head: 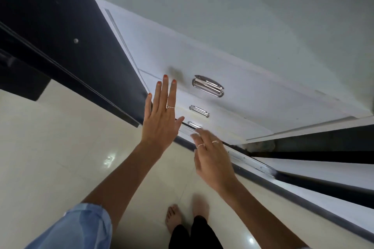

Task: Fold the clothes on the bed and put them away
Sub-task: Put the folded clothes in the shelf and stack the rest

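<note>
White drawer fronts [202, 79] w/ chrome handles [208, 86]; left hand [162, 115] flat, fingers straight, slightly apart; right hand [210, 153] relaxed by lowest handle

The floor [50, 147] is pale, glossy tile with light glare spots on it, and it fills the lower left of the view. Two bare feet [174, 218] stand on it near the bottom, close together, the right one blurred. Along the floor's right edge runs a dark track [283, 190] at the foot of a white drawer unit [232, 111], whose three fronts with metal handles rise straight from that edge; a dark panel [60, 26] meets the floor at the upper left.
</note>
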### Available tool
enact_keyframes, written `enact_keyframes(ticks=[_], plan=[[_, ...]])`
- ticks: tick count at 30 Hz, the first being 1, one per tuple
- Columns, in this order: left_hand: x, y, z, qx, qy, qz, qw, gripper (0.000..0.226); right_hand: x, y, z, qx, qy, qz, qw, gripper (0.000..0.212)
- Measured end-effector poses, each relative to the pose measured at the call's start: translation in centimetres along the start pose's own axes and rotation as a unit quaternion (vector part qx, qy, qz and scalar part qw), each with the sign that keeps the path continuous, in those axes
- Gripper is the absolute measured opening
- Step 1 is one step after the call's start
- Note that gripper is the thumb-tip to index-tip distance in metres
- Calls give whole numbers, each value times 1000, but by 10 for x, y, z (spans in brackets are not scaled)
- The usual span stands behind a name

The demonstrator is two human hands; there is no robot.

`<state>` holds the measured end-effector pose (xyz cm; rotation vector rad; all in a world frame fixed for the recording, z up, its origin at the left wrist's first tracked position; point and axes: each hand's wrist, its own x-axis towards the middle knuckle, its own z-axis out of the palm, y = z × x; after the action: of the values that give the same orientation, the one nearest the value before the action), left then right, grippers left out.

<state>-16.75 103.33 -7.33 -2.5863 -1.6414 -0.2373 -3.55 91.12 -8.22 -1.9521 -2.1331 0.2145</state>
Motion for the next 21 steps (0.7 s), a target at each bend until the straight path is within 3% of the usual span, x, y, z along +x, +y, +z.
enact_keyframes(ticks=[2,4,7,14,21], plan=[[1,-1,12,-20,-29,-22,999,100,3,10,42,12,-94,20,995,64],[-1,0,26,-40,-47,-37,997,94,20,19,68,9,-138,45,989,77],[-5,5,41,-67,-91,-41,993,89,46,32,90,0,-191,59,980,78],[-4,12,62,-131,-127,-39,983,80,68,48,114,-4,-199,115,973,80],[2,0,75,-142,-146,-27,979,77,79,49,127,14,-188,119,975,84]])
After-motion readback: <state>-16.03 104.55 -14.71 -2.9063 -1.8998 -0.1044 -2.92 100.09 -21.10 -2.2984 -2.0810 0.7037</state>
